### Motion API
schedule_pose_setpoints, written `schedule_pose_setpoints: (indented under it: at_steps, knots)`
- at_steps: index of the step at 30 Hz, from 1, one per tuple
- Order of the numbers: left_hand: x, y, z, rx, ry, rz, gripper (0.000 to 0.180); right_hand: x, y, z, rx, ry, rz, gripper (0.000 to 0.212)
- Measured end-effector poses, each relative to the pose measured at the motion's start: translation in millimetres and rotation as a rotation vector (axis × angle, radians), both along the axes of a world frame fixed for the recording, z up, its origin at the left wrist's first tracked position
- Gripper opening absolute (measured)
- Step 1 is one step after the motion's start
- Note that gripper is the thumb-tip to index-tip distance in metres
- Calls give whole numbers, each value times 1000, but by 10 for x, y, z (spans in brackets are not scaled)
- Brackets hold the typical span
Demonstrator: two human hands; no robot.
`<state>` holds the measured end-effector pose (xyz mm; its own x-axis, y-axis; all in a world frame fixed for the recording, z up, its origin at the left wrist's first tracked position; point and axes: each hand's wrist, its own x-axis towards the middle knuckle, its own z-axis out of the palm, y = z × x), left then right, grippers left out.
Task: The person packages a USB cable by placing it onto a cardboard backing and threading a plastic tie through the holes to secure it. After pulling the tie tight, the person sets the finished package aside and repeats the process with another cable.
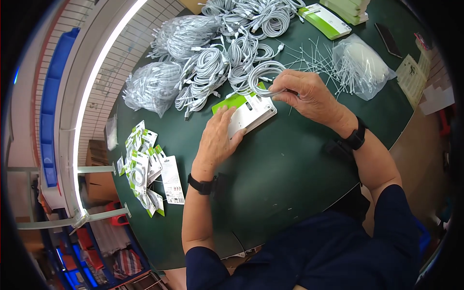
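My right hand (pixel 309 94) pinches a coiled light-grey cable (pixel 251 77) between thumb and fingers. The coil hangs over the far edge of a small stack of white and green packaging cards (pixel 253 113). On the left end of that stack lies my left hand (pixel 217 135), its fingers stretched out and its thumb along the near edge. Just beyond both hands, several more coiled grey cables (pixel 208 72) are heaped together. The cards' left end is partly covered by my left fingers.
Bags of cables (pixel 152 87) stand at the far left. Packed cable cards (pixel 140 169) lie in a pile on the left of the green table (pixel 290 179). White ties (pixel 309 60) spill from a clear bag (pixel 362 63) at the right, near a phone (pixel 388 40) and card stacks (pixel 325 21).
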<state>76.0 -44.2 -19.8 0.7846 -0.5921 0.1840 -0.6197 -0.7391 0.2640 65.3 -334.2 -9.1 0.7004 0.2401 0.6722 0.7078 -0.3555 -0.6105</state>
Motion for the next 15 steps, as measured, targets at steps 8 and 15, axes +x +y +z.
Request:
schedule_pose_setpoints:
  at_steps: [8, 15]
  knots:
    - [82, 59, 23, -19, -185, -39, 32, -27, -30, -18, 57, 126, 2, 17]
    - [-374, -8, 292, -101, -436, 35, 26, -87, 4, 95, 141, 100, 18, 17]
